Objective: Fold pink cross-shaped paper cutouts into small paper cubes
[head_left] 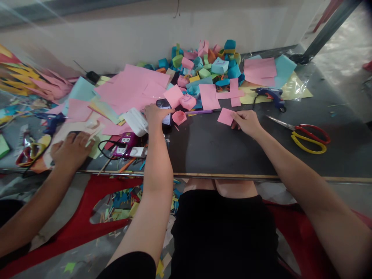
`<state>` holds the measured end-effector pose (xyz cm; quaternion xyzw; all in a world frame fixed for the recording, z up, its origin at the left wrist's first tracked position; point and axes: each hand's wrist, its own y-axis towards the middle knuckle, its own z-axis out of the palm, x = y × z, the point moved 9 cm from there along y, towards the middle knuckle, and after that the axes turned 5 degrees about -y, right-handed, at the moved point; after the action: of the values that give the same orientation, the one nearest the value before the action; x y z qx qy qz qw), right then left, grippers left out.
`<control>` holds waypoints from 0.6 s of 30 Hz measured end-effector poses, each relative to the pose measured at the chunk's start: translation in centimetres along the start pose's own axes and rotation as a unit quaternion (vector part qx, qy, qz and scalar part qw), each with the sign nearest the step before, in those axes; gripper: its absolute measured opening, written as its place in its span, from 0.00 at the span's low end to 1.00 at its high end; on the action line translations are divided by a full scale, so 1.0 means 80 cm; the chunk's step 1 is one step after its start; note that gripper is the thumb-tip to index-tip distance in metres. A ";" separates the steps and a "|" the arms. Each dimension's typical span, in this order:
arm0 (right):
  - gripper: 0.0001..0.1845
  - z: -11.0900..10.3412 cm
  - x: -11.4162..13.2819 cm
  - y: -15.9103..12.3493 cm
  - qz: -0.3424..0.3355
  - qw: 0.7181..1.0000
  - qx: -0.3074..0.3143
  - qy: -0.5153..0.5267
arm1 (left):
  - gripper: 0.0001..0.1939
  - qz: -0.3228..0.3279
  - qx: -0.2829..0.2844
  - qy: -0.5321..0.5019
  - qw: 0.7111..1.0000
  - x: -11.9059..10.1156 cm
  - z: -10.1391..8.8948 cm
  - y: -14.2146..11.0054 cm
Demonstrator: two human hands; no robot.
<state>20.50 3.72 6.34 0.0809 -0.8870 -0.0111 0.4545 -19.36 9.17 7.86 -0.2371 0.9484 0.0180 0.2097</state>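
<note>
In my right hand point(246, 121) is a small square of pink paper point(224, 116), pinched by one edge just above the dark table. My left hand point(156, 115) rests at the side of a phone point(166, 112), thumb stretched out over its screen and the fingers apart. A small folded pink paper cup point(179, 117) sits to the right of the phone, with a purple pen point(200, 112) behind it. Red-and-yellow scissors point(308, 137) lie on the table to the right of my right hand.
Behind are a heap of folded paper pieces point(205, 66) and pink sheets point(124, 87). A blue glue gun point(271, 97) lies back right. A purple power strip point(125, 145) is left of my left arm. Another person's hand point(72, 149) rests at the left.
</note>
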 end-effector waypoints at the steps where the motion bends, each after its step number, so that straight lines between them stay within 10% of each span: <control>1: 0.36 0.000 0.000 0.000 0.000 1.000 0.001 -0.001 | 0.49 -0.017 -0.007 0.000 1.000 0.002 -0.001 -0.002; 18: 0.36 0.003 -0.001 -0.001 0.011 1.000 0.002 -0.001 | 0.49 -0.009 -0.010 0.033 0.999 -0.017 -0.006 -0.013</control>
<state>20.37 3.67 6.17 0.0719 -0.8883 -0.0045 0.4535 -17.95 8.78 8.94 -0.2481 0.9524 0.0178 0.1764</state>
